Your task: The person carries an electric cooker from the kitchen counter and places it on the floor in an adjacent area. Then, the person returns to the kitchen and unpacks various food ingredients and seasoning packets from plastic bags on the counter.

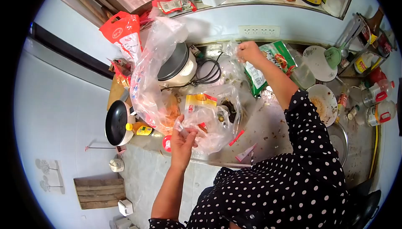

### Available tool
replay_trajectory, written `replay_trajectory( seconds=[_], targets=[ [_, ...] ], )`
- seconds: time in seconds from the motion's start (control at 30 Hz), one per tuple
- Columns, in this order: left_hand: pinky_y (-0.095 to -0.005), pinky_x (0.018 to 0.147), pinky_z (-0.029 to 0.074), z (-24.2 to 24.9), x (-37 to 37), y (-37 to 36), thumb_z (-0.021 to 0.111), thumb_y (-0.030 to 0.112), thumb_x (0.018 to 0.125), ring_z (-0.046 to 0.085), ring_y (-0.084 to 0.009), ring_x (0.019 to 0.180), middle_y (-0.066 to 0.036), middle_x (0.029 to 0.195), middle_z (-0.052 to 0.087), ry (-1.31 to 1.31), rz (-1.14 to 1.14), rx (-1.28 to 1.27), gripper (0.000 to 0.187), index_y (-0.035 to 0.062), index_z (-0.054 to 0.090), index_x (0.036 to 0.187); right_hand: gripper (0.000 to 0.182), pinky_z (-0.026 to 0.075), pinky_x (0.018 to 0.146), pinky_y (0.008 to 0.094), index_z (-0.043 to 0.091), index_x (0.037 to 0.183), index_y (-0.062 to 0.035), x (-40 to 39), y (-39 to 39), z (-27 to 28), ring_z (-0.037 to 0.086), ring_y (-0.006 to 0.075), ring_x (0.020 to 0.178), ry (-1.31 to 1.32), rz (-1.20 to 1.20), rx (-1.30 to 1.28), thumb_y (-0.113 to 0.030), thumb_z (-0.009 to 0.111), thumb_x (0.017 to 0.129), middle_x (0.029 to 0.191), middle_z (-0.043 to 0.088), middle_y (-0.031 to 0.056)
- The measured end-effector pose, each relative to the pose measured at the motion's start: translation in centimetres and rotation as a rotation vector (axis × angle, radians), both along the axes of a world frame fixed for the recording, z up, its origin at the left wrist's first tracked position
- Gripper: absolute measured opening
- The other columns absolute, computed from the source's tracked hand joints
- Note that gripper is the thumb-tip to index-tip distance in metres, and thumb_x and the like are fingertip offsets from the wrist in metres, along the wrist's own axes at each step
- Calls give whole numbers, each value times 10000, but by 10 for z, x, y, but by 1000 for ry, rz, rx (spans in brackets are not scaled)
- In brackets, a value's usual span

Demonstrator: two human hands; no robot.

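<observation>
A clear plastic bag [211,139] with scraps and a yellow-and-white packet [201,102] in or under it lies spread on the metal counter. At its near left edge, my left hand [182,144] has its fingers closed on the thin film. My right hand [250,53] is at the back of the counter, its fingers pinched on crumpled clear plastic [231,49]. Just beside that hand lies a green food packet [276,59]. A larger translucent bag [144,82] stands crumpled to the left, in front of a cream-coloured pot [184,72].
A coiled black cable [211,73] lies by the pot. At left sit a black-lined pan [117,122] and a yellow-capped bottle [140,128]. Dirty bowls [323,103] and bottles [381,112] crowd the right side. Debris and a pink-and-white wrapper [246,153] lie near the front edge.
</observation>
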State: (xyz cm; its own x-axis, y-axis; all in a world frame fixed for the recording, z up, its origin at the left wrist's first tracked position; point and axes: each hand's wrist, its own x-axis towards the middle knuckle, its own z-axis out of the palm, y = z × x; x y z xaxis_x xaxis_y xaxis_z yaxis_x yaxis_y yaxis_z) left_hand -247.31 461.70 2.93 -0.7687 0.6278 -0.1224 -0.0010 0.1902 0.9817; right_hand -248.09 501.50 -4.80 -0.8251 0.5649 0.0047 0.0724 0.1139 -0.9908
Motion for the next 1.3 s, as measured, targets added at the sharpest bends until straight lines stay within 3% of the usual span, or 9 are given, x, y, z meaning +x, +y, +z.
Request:
replay_trajectory(
  seconds=[0.17, 0.27, 0.33, 0.47, 0.77, 0.83, 1.0, 1.17, 1.3],
  targets=[
    [-195, 543, 442, 0, -9, 2, 564, 55, 870, 548, -76, 668, -45, 860, 602, 36, -14, -71, 358, 10, 488, 1217, 113, 489, 528, 297, 633, 805, -2, 6, -13, 16, 611, 141, 587, 21, 72, 99, -62, 610, 712, 667, 606, 73],
    [-199, 548, 446, 14, -13, 4, 549, 74, 878, 535, -69, 618, -50, 821, 632, -4, 16, -66, 240, -17, 555, 1100, 161, 511, 680, 342, 647, 854, -41, 19, -22, 6, 647, 195, 776, -43, 313, 545, -117, 618, 715, 756, 636, 101],
    [-200, 550, 449, 16, -12, 5, 553, 73, 876, 535, -69, 619, -49, 821, 629, 5, -21, -70, 243, -16, 555, 1102, 186, 484, 789, 376, 661, 859, -79, 39, -18, 4, 617, 246, 895, -78, 181, 469, -179, 634, 705, 870, 646, 119],
    [-203, 553, 454, 13, -8, 7, 565, 69, 872, 541, -70, 632, -45, 817, 621, 33, -76, -72, 252, -16, 553, 1109, 335, 472, 832, 414, 661, 963, -79, 85, 43, -2, 594, 310, 967, -459, -512, 1013, -263, 671, 683, 999, 637, 174],
    [-198, 564, 438, 13, 2, 13, 546, 72, 878, 533, -75, 617, -59, 829, 624, 37, -106, -67, 276, -22, 531, 1137, 394, 479, 682, 379, 641, 894, 21, 122, 107, -40, 628, 291, 758, -636, -384, 498, -270, 736, 645, 848, 652, 164],
    [-197, 565, 439, 11, 4, 13, 547, 70, 876, 534, -76, 618, -60, 828, 625, 39, -108, -61, 276, -20, 531, 1137, 322, 473, 656, 361, 655, 876, -18, 110, 107, -40, 619, 243, 707, -278, -268, 329, -219, 740, 639, 787, 650, 140],
    [-199, 568, 442, 11, 4, 7, 547, 62, 871, 541, -80, 632, -65, 838, 630, 49, -127, -44, 301, -12, 518, 1161, 189, 435, 634, 352, 630, 842, 11, 78, 49, 73, 552, 193, 652, -112, -111, 543, -103, 687, 702, 677, 594, 114],
    [-207, 571, 447, 16, 6, -1, 537, 54, 872, 560, -88, 681, -73, 855, 638, 85, -115, 37, 386, 0, 445, 1243, 227, 477, 747, 395, 666, 915, -88, 72, 20, 175, 606, 322, 861, -156, -71, 950, -178, 667, 706, 879, 639, 160],
    [-210, 572, 449, 13, 6, -4, 539, 58, 872, 566, -91, 693, -69, 843, 637, 71, -119, 70, 413, 7, 422, 1265, 225, 476, 738, 394, 667, 911, -103, 86, 45, 214, 603, 301, 884, -216, -183, 1072, -185, 673, 701, 873, 632, 143]
  ],
)
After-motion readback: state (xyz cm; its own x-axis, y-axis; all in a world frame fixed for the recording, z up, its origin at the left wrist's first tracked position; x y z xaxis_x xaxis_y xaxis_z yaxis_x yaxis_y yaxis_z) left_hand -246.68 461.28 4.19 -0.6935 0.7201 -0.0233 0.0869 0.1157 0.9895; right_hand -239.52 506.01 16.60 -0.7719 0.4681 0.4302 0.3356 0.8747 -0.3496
